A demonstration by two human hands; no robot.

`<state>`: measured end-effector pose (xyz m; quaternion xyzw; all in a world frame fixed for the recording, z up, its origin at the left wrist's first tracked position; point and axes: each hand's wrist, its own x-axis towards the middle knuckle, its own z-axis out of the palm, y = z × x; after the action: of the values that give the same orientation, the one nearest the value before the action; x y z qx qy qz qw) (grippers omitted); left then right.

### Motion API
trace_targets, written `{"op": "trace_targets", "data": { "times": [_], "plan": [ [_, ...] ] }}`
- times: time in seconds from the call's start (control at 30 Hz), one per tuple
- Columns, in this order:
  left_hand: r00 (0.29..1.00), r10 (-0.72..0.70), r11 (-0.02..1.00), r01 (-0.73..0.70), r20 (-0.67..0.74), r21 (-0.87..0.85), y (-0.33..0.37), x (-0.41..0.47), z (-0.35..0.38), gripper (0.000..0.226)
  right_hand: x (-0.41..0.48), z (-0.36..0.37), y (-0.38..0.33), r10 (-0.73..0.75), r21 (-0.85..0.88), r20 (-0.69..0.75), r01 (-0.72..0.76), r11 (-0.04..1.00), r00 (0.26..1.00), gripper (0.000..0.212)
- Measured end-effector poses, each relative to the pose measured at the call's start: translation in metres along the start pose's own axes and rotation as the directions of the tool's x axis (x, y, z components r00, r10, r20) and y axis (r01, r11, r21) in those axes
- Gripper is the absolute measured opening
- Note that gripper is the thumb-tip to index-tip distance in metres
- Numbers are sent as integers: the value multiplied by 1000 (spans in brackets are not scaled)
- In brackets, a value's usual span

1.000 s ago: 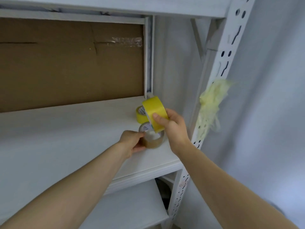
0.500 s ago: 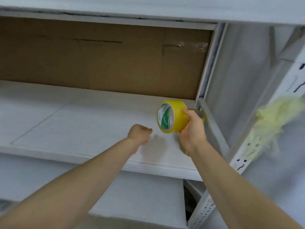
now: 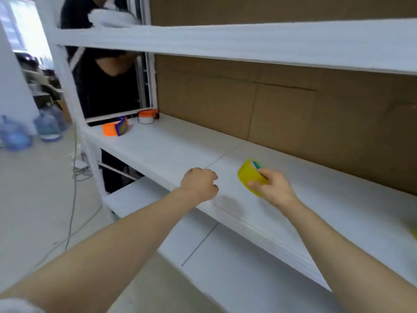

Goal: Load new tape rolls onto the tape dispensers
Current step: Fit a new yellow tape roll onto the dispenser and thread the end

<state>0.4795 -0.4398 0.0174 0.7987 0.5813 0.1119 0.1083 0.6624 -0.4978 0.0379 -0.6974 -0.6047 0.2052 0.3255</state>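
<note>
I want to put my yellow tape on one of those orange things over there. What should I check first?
1. Roll held firmly: the right hand grips the yellow tape roll. Ok.
2. Other hand free: the left hand is curled, with nothing seen in it. Ok.
3. Dispensers found: the orange-and-purple tape dispenser and the orange-and-white tape dispenser sit at the far left end of the shelf. Ok.
4. Dispensers within reach: both are well away from the hands. Not ok.
5. Dispenser empty and ready for a roll: too blurred. Cannot tell.
</note>
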Motion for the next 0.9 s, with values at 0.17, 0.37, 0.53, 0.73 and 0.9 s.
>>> {"op": "trace_targets", "data": {
  "times": [0.17, 0.37, 0.53, 0.73, 0.9],
  "plan": [
    [992, -90, 995, 93, -91, 29, -114, -5, -50, 40, 34, 92, -86, -127, -158, 77, 138, 978, 989, 43],
    [970, -201, 978, 207, -136, 31, -229, -6, -81, 15, 62, 182, -164, -199, -75, 162, 213, 974, 967, 45],
    [951, -273, 962, 270, -145, -41, -293, 4, -99, 16, 100, 234, -209, -201, -61, 174, 214, 975, 964, 46],
    [916, -377, 925, 367, -134, -98, -364, 36, -106, 24, 164, 300, -246, -184, 64, 156, 176, 982, 970, 44],
    [912, -394, 919, 387, -112, -77, -427, 87, -123, 38, 236, 357, -273, -170, 268, 130, 131, 955, 977, 37]
  ]
}}
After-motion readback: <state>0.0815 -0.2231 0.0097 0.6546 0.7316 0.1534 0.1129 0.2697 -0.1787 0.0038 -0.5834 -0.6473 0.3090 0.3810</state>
